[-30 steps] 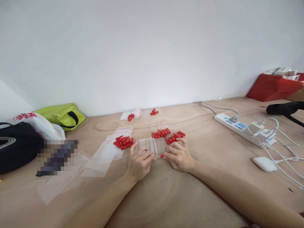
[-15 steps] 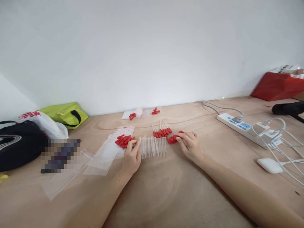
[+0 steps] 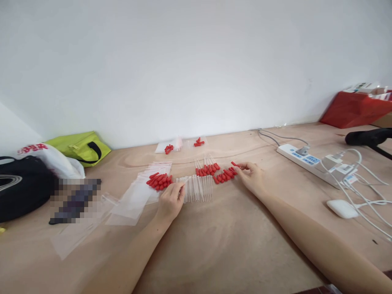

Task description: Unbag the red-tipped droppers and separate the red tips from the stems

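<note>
My left hand (image 3: 171,200) is closed in a pinch on a thin clear dropper tube, mostly hidden by the fingers. It hovers at the left end of a row of clear dropper tubes (image 3: 202,190). My right hand (image 3: 252,177) pinches a red rubber dropper bulb (image 3: 234,164) at the right end of a line of loose red bulbs (image 3: 225,176). Behind the row lie several droppers with red bulbs fitted (image 3: 208,169), tips pointing away. To the left, a pile of red bulbs (image 3: 159,181) rests on clear zip bags (image 3: 131,206).
Two small groups of red bulbs (image 3: 168,149) lie on bags near the wall. A power strip (image 3: 301,161) with tangled white cables and a white charger (image 3: 341,208) is at right. Bags, including a lime-green one (image 3: 76,147), stand at left; a red bag (image 3: 352,110) is far right.
My right hand has shifted slightly right and up, lifting a red bulb off the end of the line. My left hand has turned a little, and its tube shows less. The view has shifted slightly.
</note>
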The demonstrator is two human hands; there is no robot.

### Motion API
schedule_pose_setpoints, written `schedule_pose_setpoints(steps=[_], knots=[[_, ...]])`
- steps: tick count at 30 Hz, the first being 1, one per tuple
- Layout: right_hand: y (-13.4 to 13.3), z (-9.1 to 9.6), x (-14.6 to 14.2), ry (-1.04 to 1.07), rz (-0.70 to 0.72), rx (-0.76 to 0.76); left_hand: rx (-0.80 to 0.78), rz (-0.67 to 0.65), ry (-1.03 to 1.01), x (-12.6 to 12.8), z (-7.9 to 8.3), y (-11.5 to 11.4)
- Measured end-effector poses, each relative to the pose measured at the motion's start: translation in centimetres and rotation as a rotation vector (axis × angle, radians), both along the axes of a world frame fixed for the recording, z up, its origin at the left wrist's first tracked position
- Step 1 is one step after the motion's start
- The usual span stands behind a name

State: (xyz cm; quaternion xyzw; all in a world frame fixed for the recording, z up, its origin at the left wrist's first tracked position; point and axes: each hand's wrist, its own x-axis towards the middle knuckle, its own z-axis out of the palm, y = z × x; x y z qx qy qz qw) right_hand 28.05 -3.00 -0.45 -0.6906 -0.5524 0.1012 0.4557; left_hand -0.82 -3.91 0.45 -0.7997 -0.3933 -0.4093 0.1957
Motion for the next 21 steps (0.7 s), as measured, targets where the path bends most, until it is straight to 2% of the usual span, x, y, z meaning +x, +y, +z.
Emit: schedule_pose_setpoints(steps=[7,10,16,21], knots=[[0.36,-0.81,-0.2,-0.128,-0.001,-0.016,-0.058,-0.141,0.077,0.36,0.4,-0.81],[0.35,-0.87,-0.23,-0.145,-0.011,-0.04,-0.035,-0.132,0.061,0.28,0.44,-0.86],[0.33,-0.66,-0.27,-0.16,-0.01,-0.092,0.055,-0.019,0.071,-0.12,0.47,-0.23],[0.4,-0.7,-0.32,-0.166,-0.025,-0.074,0.082,-0.066,0.13,0.12,0.68,-0.41]])
